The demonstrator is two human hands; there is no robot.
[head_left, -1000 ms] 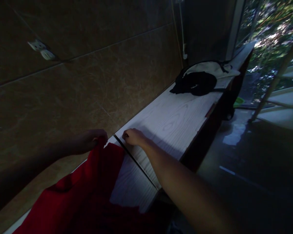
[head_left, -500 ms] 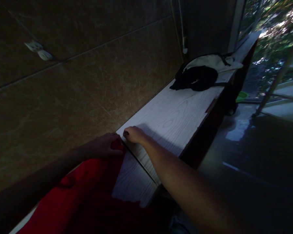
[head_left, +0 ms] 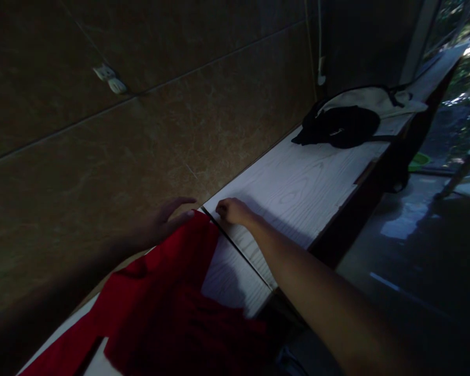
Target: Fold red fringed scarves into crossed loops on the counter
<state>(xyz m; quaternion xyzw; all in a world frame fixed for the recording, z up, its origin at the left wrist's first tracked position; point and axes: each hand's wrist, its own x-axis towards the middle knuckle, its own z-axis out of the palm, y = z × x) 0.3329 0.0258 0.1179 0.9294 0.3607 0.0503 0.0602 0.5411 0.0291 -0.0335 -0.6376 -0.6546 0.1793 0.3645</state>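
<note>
The left hand, closed on the red cloth half a second ago, now spreads its fingers open above its far corner, the cloth released onto the white tabletop (beside the seam), while the right hand stays fisted, its grip's contents indiscernible.

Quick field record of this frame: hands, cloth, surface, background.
left hand: open, fingers spread, resting on red cloth's far corner by the wall
right hand: fist closed on white counter, just past the dark seam
red cloth: spread over near counter
counter: white woodgrain, runs along tiled wall
far end: black and cream bag
wall: socket
</note>
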